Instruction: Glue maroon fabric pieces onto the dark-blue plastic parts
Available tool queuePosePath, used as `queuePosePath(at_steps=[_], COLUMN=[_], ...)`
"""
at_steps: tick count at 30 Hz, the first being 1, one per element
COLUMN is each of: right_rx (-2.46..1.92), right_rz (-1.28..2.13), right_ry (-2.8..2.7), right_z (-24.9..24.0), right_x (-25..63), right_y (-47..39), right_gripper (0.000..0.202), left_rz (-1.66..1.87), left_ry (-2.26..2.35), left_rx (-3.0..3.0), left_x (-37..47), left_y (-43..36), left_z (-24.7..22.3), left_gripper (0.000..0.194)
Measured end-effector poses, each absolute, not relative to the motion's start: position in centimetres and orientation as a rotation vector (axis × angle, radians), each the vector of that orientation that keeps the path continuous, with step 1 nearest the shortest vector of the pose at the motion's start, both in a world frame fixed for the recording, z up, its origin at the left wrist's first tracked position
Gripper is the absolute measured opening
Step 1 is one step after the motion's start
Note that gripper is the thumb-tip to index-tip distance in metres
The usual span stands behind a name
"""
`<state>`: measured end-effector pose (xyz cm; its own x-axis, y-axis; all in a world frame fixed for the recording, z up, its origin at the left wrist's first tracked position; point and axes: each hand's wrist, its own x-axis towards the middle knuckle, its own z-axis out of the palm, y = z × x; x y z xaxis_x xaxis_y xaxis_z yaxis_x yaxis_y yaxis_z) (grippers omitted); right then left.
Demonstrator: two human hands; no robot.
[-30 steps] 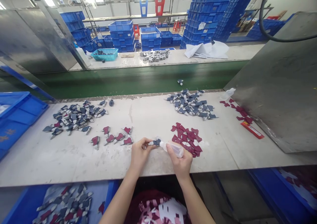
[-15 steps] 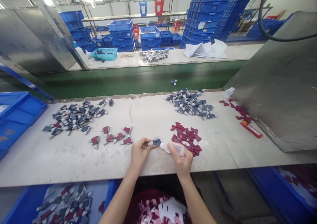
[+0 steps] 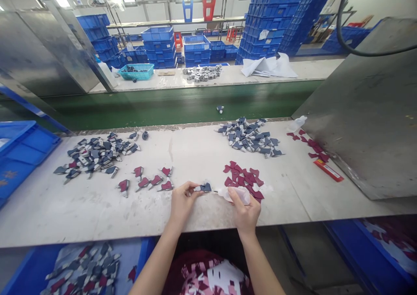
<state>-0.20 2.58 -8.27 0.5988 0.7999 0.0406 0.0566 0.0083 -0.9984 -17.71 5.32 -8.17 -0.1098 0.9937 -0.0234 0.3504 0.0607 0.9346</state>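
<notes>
My left hand (image 3: 183, 200) pinches a small dark blue and grey part (image 3: 205, 187) just above the table (image 3: 202, 217). In my right hand (image 3: 246, 210) is a translucent squeeze bottle (image 3: 239, 195), its thin tip pointing left, a short gap away from the blue part. Maroon flat pieces (image 3: 246, 177) lie in a pile beside and behind the bottle. Several blue parts with maroon faces (image 3: 156, 180) rest left of my left hand. Larger heaps of blue and grey parts lie at the back left (image 3: 100, 151) and back right (image 3: 249, 136).
A green conveyor belt (image 3: 169, 106) runs behind the table, with one small part (image 3: 220, 109) on it. Metal panel (image 3: 365, 112) borders the right side; a blue crate (image 3: 26, 156) stands left. Another bottle (image 3: 298, 123) and a red packet (image 3: 328, 170) lie at right.
My right hand has drawn the bottle to the right, away from the blue part. My left hand has hardly moved. The part on the conveyor has shifted left.
</notes>
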Motion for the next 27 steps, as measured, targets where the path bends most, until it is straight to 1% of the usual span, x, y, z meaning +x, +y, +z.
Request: queuePosePath(at_steps=[5, 8, 10, 13, 15, 19, 22, 27], right_rx=[-1.429, -1.349, -1.315, -1.328, -1.383, -1.457, -1.571, -1.926], right_rz=[0.694, 0.679, 0.609, 0.423, 0.360, 0.407, 0.330, 0.190], right_ry=[-0.699, -0.588, -0.570, -0.552, -0.529, -0.555, -0.626, -0.707], right_z=[-8.7, -8.7, -8.3, -7.5, -7.1, -7.6, -8.4, -9.7], right_x=[0.1, 1.6, 3.3, 6.4, 8.3, 10.9, 12.1, 13.7], right_y=[2.7, 2.8, 2.8, 3.0, 3.3, 4.3, 4.7, 5.0], right_gripper=[0.039, 0.038, 0.038, 0.044, 0.048, 0.062, 0.070, 0.074], left_rz=[1.021, 0.905, 0.768, 0.575, 0.530, 0.471, 0.390, 0.363], left_ry=[1.581, 1.568, 1.543, 1.491, 1.465, 1.599, 1.764, 1.998], left_rx=[1.420, 1.549, 1.706, 1.931, 2.047, 2.209, 2.231, 2.168], left_x=[-17.5, -17.8, -18.2, -19.1, -19.2, -17.8, -15.7, -12.3], left_y=[5.5, 5.6, 5.9, 7.6, 10.2, 18.8, 26.3, 35.0], left_z=[-8.2, -7.5, -6.3, -3.4, -1.3, 1.2, 0.9, -2.0], left_gripper=[0.012, 0.012, 0.019, 0.035, 0.036, 0.032, 0.028, 0.035])
